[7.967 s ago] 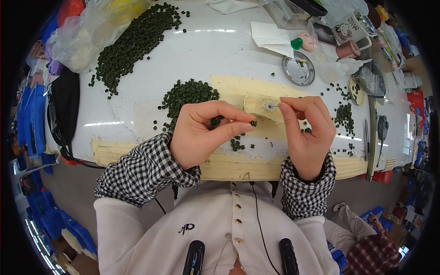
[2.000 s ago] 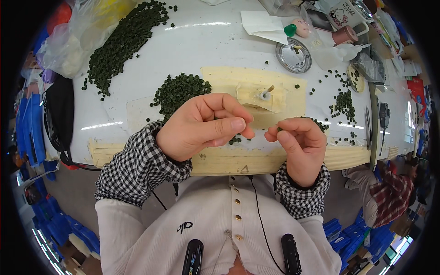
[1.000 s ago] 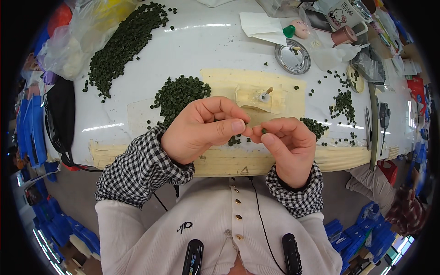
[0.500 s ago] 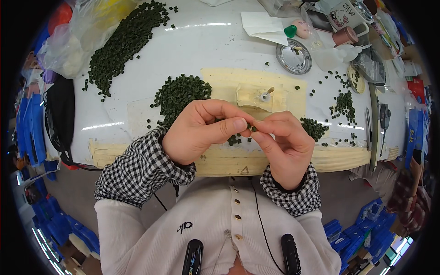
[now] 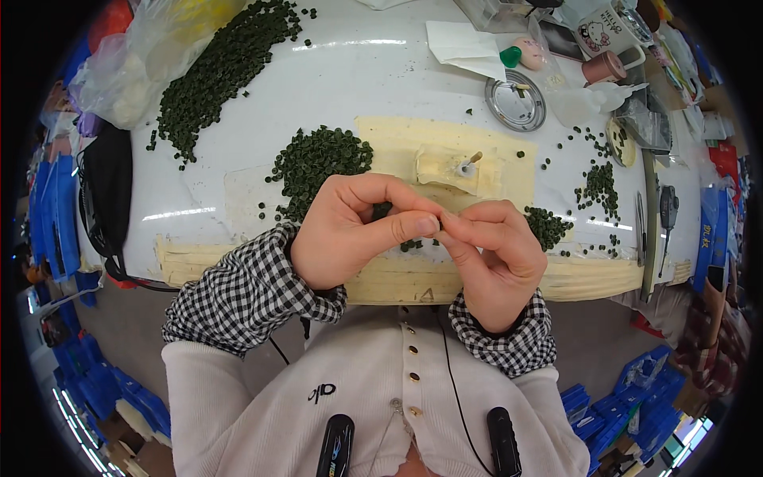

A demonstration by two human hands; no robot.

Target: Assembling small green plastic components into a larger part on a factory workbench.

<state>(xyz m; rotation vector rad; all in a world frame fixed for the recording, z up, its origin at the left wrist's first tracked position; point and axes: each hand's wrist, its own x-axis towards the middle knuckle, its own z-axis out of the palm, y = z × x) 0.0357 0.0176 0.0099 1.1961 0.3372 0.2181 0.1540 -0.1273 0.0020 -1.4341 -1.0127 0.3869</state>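
Over the near edge of the white table, my left hand (image 5: 350,226) and my right hand (image 5: 494,258) meet fingertip to fingertip. Thumb and forefinger of each are pinched on a small dark green piece (image 5: 440,226), mostly covered by the fingers. It looks like the loose ones lying about. Behind my left hand spreads a pile of small dark green round pieces (image 5: 314,165). A smaller heap of them (image 5: 547,229) lies beside my right hand. Past my fingertips, a tape-covered block (image 5: 433,171) holds a short upright peg (image 5: 469,164).
A large green heap (image 5: 226,67) fills the far left, next to plastic bags (image 5: 119,79). At the far right stand a round metal dish (image 5: 515,102), a white paper (image 5: 465,48), a mug (image 5: 608,32) and a pink spool (image 5: 604,67). Tweezers (image 5: 640,230) lie near the right edge.
The fingertips have closed in on the small green piece, which is now more hidden. Both hands stay in nearly the same place; the whole view has shifted slightly.
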